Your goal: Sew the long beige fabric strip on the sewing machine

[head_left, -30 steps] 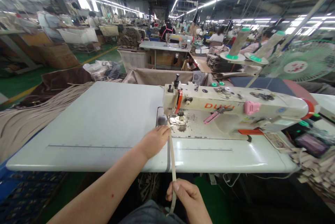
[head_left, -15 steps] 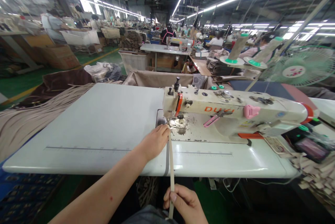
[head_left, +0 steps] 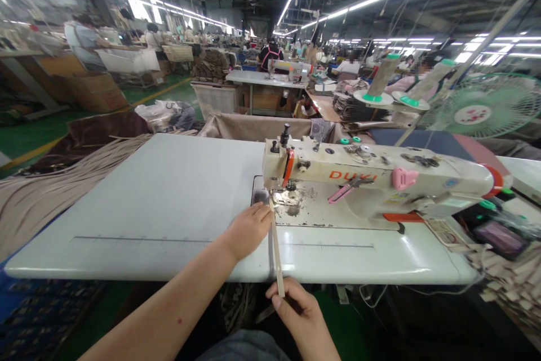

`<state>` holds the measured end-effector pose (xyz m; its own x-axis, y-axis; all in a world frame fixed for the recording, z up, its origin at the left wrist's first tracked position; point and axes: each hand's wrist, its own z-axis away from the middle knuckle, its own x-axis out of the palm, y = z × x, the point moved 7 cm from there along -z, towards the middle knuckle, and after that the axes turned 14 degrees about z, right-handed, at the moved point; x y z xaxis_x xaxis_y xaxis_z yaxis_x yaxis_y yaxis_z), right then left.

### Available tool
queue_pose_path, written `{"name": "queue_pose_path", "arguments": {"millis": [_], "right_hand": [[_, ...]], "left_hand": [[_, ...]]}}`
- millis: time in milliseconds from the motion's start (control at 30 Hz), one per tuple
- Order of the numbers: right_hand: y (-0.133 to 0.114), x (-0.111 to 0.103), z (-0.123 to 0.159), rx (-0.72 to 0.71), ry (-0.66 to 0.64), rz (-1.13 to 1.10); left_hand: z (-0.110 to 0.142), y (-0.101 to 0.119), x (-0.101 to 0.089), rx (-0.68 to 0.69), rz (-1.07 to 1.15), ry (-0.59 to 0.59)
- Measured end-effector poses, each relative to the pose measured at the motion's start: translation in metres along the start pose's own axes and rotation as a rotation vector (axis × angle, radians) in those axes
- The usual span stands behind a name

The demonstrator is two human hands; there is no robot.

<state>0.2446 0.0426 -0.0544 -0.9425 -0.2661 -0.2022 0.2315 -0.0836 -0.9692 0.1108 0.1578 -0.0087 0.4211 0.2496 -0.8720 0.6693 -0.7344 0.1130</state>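
Note:
A narrow beige fabric strip [head_left: 276, 253] runs from under the presser foot of the white sewing machine [head_left: 359, 172] toward me, over the front edge of the table. My left hand [head_left: 250, 230] rests on the table just in front of the needle area, its fingers closed together on the strip; the fingertips are partly hidden. Below the table's front edge, my right hand [head_left: 298, 310] pinches the strip between thumb and fingers. Between the two hands the strip is stretched fairly straight.
The pale worktable [head_left: 177, 181] carries a printed ruler line [head_left: 169, 241]. Bundled beige strips [head_left: 76, 175] hang at its left, and cut pieces [head_left: 511, 288] lie at the right. Thread cones [head_left: 380, 82] and a green fan [head_left: 473, 115] stand behind the machine. Other people work farther back.
My right hand has moved up along with the strip, closer to the table edge. My left hand has shifted slightly back from the needle, showing more strip in front of it.

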Motion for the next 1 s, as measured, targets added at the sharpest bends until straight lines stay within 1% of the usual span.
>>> {"name": "queue_pose_path", "arguments": {"millis": [100, 167, 300, 467, 667, 800, 1000], "right_hand": [[0.010, 0.006, -0.001, 0.095, -0.030, -0.163], [0.013, 0.009, -0.001, 0.104, -0.047, -0.209], [0.015, 0.009, 0.001, 0.078, -0.048, -0.171], [0.013, 0.010, 0.007, 0.083, -0.079, -0.161], [0.011, 0.009, 0.008, 0.068, -0.073, -0.127], [0.011, 0.009, 0.007, 0.066, -0.073, -0.126], [0.013, 0.010, 0.008, 0.071, -0.063, -0.130]], "left_hand": [[-0.001, 0.001, 0.000, 0.003, 0.027, -0.044], [-0.001, 0.001, 0.000, -0.004, 0.050, -0.070], [-0.001, -0.001, 0.000, -0.020, 0.051, -0.069], [0.001, -0.001, 0.000, -0.002, 0.034, -0.018], [0.002, -0.001, -0.001, 0.004, 0.028, 0.013], [0.002, 0.000, -0.001, 0.026, 0.016, 0.017], [0.002, -0.001, -0.001, 0.018, 0.026, 0.025]]}}
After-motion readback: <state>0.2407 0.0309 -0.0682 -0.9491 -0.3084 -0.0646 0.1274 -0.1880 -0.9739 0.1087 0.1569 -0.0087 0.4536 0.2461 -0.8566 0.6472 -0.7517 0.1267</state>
